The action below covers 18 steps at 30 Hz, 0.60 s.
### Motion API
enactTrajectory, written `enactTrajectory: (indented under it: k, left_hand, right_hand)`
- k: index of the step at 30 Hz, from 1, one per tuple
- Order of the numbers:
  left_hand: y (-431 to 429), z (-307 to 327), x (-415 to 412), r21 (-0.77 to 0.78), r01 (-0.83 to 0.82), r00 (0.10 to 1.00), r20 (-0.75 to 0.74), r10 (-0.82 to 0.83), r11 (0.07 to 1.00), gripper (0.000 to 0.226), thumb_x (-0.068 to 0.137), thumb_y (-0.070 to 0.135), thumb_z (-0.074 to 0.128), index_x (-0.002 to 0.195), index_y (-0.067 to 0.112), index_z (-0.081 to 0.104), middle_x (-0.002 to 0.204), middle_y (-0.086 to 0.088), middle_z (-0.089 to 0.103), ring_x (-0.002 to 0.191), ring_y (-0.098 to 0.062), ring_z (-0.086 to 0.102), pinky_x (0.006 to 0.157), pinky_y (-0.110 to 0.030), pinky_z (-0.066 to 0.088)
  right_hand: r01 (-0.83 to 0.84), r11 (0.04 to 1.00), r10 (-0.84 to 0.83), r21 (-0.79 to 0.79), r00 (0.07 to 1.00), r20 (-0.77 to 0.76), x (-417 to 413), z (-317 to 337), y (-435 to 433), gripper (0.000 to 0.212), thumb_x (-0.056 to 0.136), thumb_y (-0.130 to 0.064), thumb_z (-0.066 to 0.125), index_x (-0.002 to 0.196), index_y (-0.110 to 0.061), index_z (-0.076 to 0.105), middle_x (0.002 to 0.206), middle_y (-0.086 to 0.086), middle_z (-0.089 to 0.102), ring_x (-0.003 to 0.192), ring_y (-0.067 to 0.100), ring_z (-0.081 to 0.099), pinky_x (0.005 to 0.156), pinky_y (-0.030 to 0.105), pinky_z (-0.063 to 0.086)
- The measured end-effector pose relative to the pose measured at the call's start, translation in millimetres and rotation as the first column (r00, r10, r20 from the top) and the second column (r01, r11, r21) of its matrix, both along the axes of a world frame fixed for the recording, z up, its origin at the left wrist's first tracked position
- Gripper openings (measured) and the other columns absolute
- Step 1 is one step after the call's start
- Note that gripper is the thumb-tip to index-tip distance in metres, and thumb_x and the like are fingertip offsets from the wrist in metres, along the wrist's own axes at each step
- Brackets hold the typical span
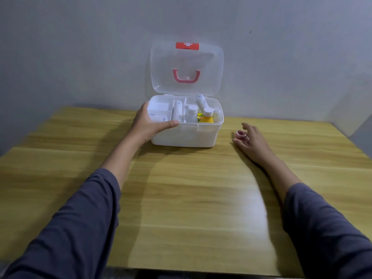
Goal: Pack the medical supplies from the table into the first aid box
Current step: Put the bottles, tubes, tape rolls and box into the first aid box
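The white first aid box stands open at the far middle of the table, its clear lid upright against the wall. Inside are a white roll, a small white bottle, a tilted tube and a yellow bottle. My left hand grips the box's front-left corner, thumb along the rim. My right hand rests on the table to the right of the box, fingers spread over two small red-and-white round items; whether it grips them I cannot tell.
The wooden table runs up to a grey wall behind the box. Its near edge lies just below my forearms.
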<state>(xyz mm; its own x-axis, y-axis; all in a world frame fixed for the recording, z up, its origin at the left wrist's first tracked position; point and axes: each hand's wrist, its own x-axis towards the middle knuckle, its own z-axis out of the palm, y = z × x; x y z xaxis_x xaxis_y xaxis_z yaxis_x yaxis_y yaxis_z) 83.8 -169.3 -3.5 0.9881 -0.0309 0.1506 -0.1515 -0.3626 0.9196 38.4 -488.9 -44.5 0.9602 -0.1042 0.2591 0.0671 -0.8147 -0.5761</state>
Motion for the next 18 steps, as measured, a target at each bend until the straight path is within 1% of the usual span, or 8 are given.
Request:
enactTrajectory:
  k: [3,7,9,11,13,14,16,18]
  left_hand:
    - [0,-1,0,-0.015,-0.001,1.000,-0.001,0.001,1.000,0.121,0.036,0.063,0.086,0.143,0.023,0.048,0.141,0.002,0.060,0.130,-0.019,0.058,0.110,-0.042,0.050]
    - [0,-2,0,-0.019,-0.019,1.000,-0.008,0.019,1.000,0.121,0.036,0.064,0.088,0.143,0.024,0.049,0.141,0.003,0.059,0.130,-0.020,0.058,0.111,-0.046,0.050]
    - [0,-1,-1,-0.015,-0.023,1.000,-0.008,0.023,1.000,0.122,0.035,0.066,0.088,0.144,0.025,0.049,0.142,0.002,0.059,0.131,-0.020,0.057,0.111,-0.046,0.050]
    - [0,-1,-1,-0.014,-0.026,1.000,-0.009,0.026,1.000,0.124,0.035,0.067,0.088,0.144,0.025,0.048,0.143,0.002,0.058,0.132,-0.021,0.056,0.112,-0.046,0.049]
    - [-1,0,-2,-0.014,-0.025,1.000,-0.010,0.025,1.000,0.123,0.035,0.067,0.087,0.144,0.025,0.048,0.143,0.001,0.057,0.132,-0.021,0.056,0.111,-0.046,0.049]
    - [-1,0,-3,-0.016,-0.022,1.000,-0.013,0.022,1.000,0.123,0.036,0.067,0.087,0.144,0.025,0.048,0.143,0.001,0.057,0.131,-0.021,0.056,0.111,-0.046,0.050]
    - [-1,0,-4,-0.018,-0.020,1.000,-0.013,0.020,1.000,0.121,0.036,0.066,0.088,0.144,0.026,0.048,0.141,0.002,0.058,0.130,-0.020,0.057,0.110,-0.046,0.051]
    - [-1,-1,-3,-0.025,-0.019,1.000,-0.011,0.019,1.000,0.122,0.036,0.066,0.090,0.143,0.027,0.048,0.141,0.003,0.059,0.130,-0.019,0.058,0.110,-0.046,0.051]
  right_hand:
    - [-0.009,1.000,0.009,-0.022,1.000,0.015,15,-1,11,0.044,0.090,-0.020,0.055,0.131,-0.006,0.045,0.128,0.018,0.051,0.115,0.030,0.050,0.092,0.025,0.034]
    - [0.010,1.000,-0.010,0.005,0.998,0.062,21,-4,13,0.033,0.090,-0.016,0.055,0.120,-0.002,0.055,0.115,0.021,0.059,0.104,0.033,0.054,0.077,0.016,0.030]
    - [0.036,0.996,-0.042,0.082,0.996,0.074,19,-2,11,0.030,0.090,-0.014,0.056,0.118,-0.003,0.056,0.115,0.019,0.061,0.105,0.031,0.056,0.078,0.016,0.031]
    - [0.078,0.971,-0.101,0.224,0.990,0.097,18,7,11,0.024,0.090,-0.012,0.055,0.112,-0.006,0.058,0.110,0.015,0.064,0.102,0.028,0.059,0.078,0.019,0.035]
    - [0.082,0.936,-0.139,0.342,0.979,0.146,18,23,13,0.019,0.090,-0.014,0.055,0.108,-0.007,0.059,0.100,0.011,0.063,0.091,0.022,0.059,0.067,0.012,0.038]
    - [0.062,0.927,-0.139,0.370,0.973,0.186,18,35,17,0.018,0.090,-0.015,0.055,0.107,-0.008,0.059,0.095,0.008,0.061,0.088,0.018,0.057,0.061,0.007,0.038]
    - [0.006,0.921,-0.118,0.389,0.957,0.266,19,63,29,0.018,0.090,-0.017,0.057,0.106,-0.009,0.059,0.092,0.003,0.058,0.085,0.014,0.054,0.061,0.000,0.037]
    - [-0.065,0.913,-0.074,0.403,0.945,0.320,24,91,46,0.022,0.089,-0.020,0.059,0.108,-0.011,0.060,0.093,0.001,0.060,0.087,0.011,0.055,0.064,-0.001,0.038]
